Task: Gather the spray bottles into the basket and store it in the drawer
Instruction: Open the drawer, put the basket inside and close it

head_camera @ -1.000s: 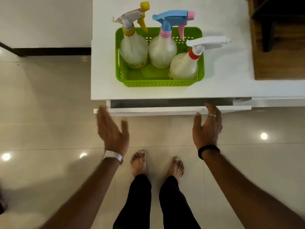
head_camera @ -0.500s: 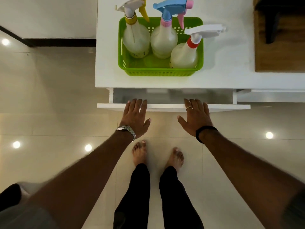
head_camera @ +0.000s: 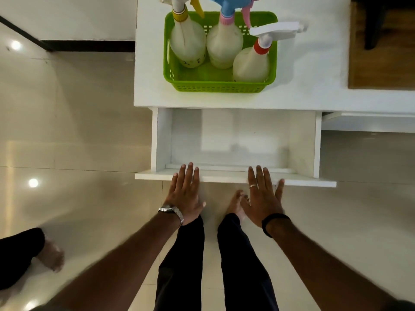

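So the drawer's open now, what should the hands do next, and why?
Probably lift both hands off the drawer front and take the green basket by its ends. All three spray bottles already stand in it on the white top, and the drawer looks empty and open wide.

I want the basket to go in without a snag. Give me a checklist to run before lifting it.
1. Drawer pulled out: ok.
2. Drawer floor bare where visible: ok.
3. Three bottles inside the basket: ok.
4. Bottles upright: not ok, the red-collar bottle leans.
5. Hands free: ok, left hand and right hand lie flat on the drawer front, holding nothing.
6. Bottles fit under the top once stored: cannot tell.
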Available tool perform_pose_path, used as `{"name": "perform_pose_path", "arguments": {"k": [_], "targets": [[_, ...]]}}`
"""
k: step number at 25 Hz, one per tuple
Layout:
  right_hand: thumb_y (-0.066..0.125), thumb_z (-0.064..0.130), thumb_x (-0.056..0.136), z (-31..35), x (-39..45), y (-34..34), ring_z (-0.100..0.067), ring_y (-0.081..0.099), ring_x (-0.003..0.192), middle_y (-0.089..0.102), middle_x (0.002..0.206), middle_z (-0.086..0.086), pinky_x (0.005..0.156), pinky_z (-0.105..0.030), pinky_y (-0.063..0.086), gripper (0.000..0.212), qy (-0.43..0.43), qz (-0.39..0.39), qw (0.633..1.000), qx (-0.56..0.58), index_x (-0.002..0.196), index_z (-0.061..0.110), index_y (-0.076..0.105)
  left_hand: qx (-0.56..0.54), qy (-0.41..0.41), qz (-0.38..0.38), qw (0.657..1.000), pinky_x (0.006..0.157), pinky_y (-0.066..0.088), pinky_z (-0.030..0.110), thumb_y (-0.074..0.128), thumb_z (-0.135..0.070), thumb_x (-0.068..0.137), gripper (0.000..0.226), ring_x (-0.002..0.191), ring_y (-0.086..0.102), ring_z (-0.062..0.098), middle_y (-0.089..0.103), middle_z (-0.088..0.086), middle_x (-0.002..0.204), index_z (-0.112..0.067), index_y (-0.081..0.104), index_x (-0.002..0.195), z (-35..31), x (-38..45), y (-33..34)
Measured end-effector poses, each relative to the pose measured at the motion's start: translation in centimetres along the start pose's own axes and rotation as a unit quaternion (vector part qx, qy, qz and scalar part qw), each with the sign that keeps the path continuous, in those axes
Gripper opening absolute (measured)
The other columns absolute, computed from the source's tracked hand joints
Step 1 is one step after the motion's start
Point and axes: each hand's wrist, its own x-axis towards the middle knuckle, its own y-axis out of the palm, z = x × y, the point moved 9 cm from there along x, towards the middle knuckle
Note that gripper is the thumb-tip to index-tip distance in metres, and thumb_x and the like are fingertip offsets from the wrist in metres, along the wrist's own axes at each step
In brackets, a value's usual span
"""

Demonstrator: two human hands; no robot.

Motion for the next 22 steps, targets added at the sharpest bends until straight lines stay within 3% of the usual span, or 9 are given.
{"name": "perform_pose_path", "arguments": {"k": [7,22], "targets": [[0.039,0.052,0.098,0.0,-5.2,4.2,-0.026,-0.02,0.154,-0.02,0.168,-0.009,0.118,-0.069,-0.004,0.09,0.008,0.049,0.999,-0.017,0.158,0.018,-0.019,0.004,0.002,0.051,0.999,0.127,-0.009,0.049,0.04,-0.063,0.092,0.105,0.154,-0.027,0.036,-0.032,0.013,0.165,-0.011,-0.023,0.157,-0.7,-4.6,4.7],[0.033,0.055,0.098,0.2,-10.2,8.0,-0.024,-0.023,0.152,-0.025,0.166,-0.008,0.12,-0.065,-0.005,0.09,0.031,0.132,0.991,-0.022,0.153,0.018,-0.028,-0.025,0.003,0.102,0.995,0.124,-0.016,0.044,0.037,-0.058,0.094,0.098,0.155,-0.028,0.034,-0.035,0.01,0.164,-0.014,-0.024,0.158,-1.5,-9.6,8.2]]}}
